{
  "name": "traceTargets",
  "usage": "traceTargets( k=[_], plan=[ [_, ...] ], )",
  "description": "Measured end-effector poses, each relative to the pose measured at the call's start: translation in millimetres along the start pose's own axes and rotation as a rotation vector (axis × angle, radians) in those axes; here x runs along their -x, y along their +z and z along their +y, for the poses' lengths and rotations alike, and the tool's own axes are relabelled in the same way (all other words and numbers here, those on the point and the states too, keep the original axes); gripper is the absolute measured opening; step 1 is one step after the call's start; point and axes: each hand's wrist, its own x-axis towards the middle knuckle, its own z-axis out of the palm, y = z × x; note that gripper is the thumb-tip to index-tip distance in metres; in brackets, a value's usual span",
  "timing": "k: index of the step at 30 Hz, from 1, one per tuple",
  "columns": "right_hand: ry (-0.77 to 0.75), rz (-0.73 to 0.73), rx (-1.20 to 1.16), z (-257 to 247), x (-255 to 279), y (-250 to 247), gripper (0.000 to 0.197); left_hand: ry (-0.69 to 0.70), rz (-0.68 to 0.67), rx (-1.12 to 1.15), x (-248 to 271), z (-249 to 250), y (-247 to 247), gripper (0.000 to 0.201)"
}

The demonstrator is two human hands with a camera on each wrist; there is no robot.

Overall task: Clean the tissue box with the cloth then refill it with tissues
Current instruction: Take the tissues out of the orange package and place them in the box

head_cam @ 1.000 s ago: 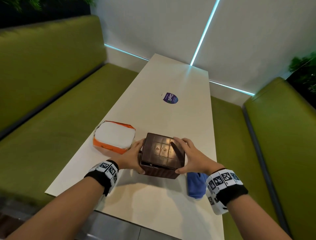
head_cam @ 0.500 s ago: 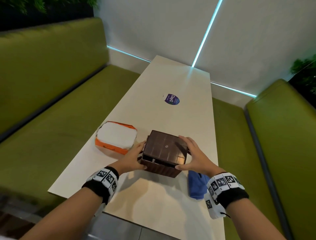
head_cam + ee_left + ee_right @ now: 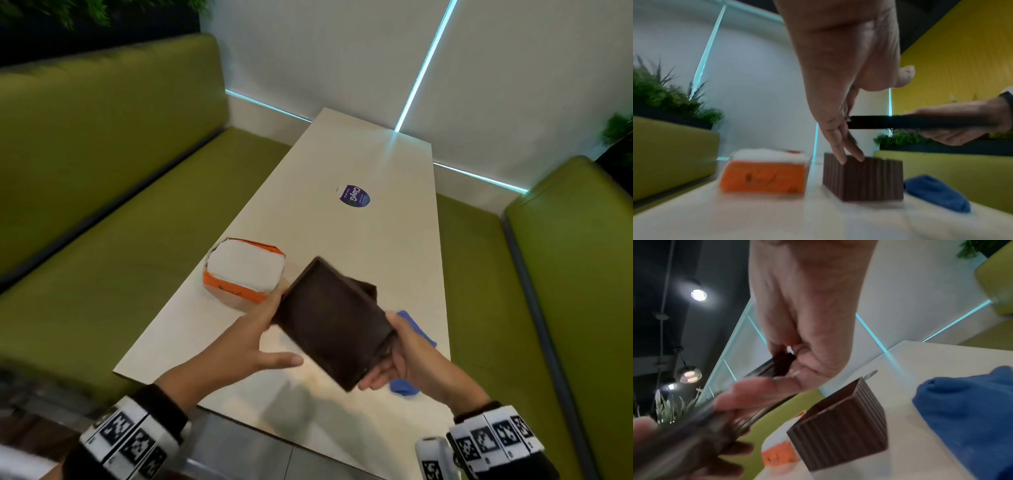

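The brown ribbed tissue box (image 3: 863, 178) stands without its lid on the white table (image 3: 376, 240); in the head view only its far corner (image 3: 366, 289) shows behind the lid. My right hand (image 3: 400, 359) grips the flat dark lid (image 3: 329, 318) at its near right corner and holds it tilted above the box. My left hand (image 3: 246, 346) has straight fingers against the lid's left edge, thumb spread out. The blue cloth (image 3: 414, 329) lies on the table right of the box. An orange pack of white tissues (image 3: 245, 270) sits left of the box.
Green padded benches (image 3: 102, 274) run along both long sides of the table. A round purple sticker (image 3: 356, 197) marks the table's far half. The table's near edge lies just below my wrists. A white wall closes the far end.
The lid has come off the box and risen, tilted, towards me in my right hand. My left hand has let go of the box's side and now lies straight against the lid's edge.
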Motion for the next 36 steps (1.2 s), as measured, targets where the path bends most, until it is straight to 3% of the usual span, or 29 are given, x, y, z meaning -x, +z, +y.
traceTargets(
  k=[3,4,6,8,12,14,21,25,29,31,36],
  plan=[
    [-0.025,0.068,0.153,18.9,1.5,5.2,0.050,-0.114,-0.118,-0.042,22.9,-7.9,-1.6,0.052],
    [-0.010,0.061,0.196,25.8,1.2,6.4,0.046,-0.172,-0.128,-0.073,28.6,-15.5,-3.3,0.051],
    [0.069,0.044,0.312,41.0,-1.8,6.8,0.041,-0.251,-0.106,-0.110,35.9,-32.0,-9.1,0.079],
    [0.130,0.060,0.443,55.9,-8.0,4.3,0.046,-0.301,-0.012,-0.168,32.2,-38.5,-18.3,0.084],
    [0.187,0.114,0.529,79.4,-23.1,-3.4,0.036,-0.235,0.281,-0.350,-5.0,-48.4,-49.2,0.037],
    [0.185,0.181,0.600,86.5,-28.4,-4.7,0.032,-0.191,0.338,-0.462,-32.0,-60.6,-64.9,0.034],
    [0.129,0.404,0.828,109.9,-35.8,1.0,0.011,-0.221,0.191,-0.766,-104.5,-81.3,-90.7,0.042],
    [0.113,0.530,0.952,116.7,-37.2,5.4,0.020,-0.269,0.076,-0.874,-118.6,-89.9,-94.5,0.046],
    [0.197,0.566,1.166,98.7,-30.7,20.1,0.025,-0.297,0.076,-0.896,-122.3,-95.6,-97.2,0.051],
    [0.112,0.555,1.187,74.8,-28.7,35.4,0.025,-0.312,0.081,-0.881,-122.9,-97.2,-99.3,0.057],
    [-0.420,0.349,0.945,-1.4,-73.6,93.0,0.020,-0.344,0.065,-0.887,-123.5,-96.2,-102.9,0.062]
  ],
)
